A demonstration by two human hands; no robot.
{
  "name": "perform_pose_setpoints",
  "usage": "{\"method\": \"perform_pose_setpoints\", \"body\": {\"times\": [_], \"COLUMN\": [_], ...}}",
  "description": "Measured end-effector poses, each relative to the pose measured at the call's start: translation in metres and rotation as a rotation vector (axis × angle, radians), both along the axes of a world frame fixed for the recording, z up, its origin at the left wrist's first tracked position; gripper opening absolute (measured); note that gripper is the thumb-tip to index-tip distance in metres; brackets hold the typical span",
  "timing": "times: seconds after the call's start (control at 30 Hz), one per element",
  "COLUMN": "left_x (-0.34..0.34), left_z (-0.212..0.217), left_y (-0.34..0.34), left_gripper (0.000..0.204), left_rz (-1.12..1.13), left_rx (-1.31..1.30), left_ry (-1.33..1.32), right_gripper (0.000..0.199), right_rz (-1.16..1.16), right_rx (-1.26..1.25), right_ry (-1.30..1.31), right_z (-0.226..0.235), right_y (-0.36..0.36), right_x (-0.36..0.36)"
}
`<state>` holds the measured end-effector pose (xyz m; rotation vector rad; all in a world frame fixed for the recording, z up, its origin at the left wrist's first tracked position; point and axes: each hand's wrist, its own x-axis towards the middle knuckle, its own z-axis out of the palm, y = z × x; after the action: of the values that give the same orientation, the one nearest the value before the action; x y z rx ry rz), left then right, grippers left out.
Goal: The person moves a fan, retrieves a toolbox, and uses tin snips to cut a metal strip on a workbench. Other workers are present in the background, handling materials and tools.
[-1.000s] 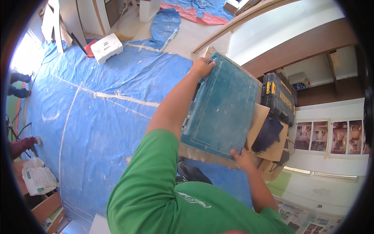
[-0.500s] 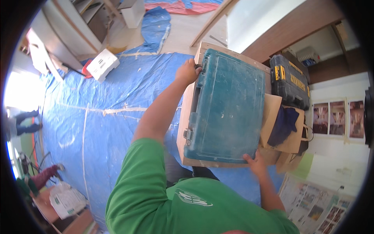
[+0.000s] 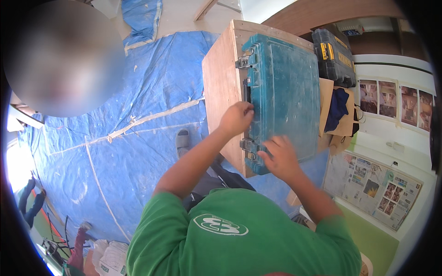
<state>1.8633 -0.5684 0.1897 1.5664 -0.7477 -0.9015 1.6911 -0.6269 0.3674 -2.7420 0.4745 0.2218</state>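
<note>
A teal plastic tool case point(image 3: 290, 96) lies flat and shut on a plywood box point(image 3: 218, 92), its front edge facing left. Two metal latches stick out from that edge, a far latch point(image 3: 244, 62) and a near latch point(image 3: 249, 146). Between them is a dark handle point(image 3: 247, 92). My left hand point(image 3: 237, 118) is closed at the front edge, fingers curled by the near end of the handle. My right hand point(image 3: 280, 156), slightly blurred, has its fingers apart over the near part of the lid, beside the near latch.
Behind the teal case stand a black and yellow tool case point(image 3: 334, 57) and a dark blue cloth point(image 3: 338, 108) on brown paper. Blue sheeting point(image 3: 156, 152) with tape lines covers the floor. Legs of other people point(image 3: 31, 202) show at far left. A blurred round patch hides the upper left.
My left hand has come nearer along the front edge, from the far latch to the handle. My right hand has left the near right corner and moved left to the near latch. The near latch now sticks out.
</note>
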Motion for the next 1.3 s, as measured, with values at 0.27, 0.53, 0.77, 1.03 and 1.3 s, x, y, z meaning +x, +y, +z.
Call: {"method": "perform_pose_setpoints", "body": {"times": [0.27,0.53,0.77,1.03,1.3], "left_x": [0.026,0.018,-0.008,-0.005,0.014], "left_z": [-0.053,-0.072,-0.073,-0.043,-0.037], "left_y": [0.087,0.166,0.196,0.214,0.256], "left_gripper": [0.041,0.041,0.041,0.034,0.027], "left_rz": [0.183,0.164,0.145,-0.076,-0.316], "left_rx": [0.129,0.241,0.22,0.311,0.336], "left_ry": [0.09,0.145,0.268,0.162,-0.07], "right_gripper": [0.037,0.029,0.042,0.053,0.045], "right_rz": [0.377,0.396,0.294,-0.276,-0.46], "right_rx": [-0.482,-0.374,-0.319,-0.313,-0.53], "right_ry": [0.286,0.341,0.269,-0.015,-0.395], "right_z": [-0.029,-0.013,0.058,0.174,0.195], "right_y": [-0.005,-0.011,-0.015,-0.045,-0.119], "right_x": [0.082,0.086,0.074,-0.007,-0.086]}}
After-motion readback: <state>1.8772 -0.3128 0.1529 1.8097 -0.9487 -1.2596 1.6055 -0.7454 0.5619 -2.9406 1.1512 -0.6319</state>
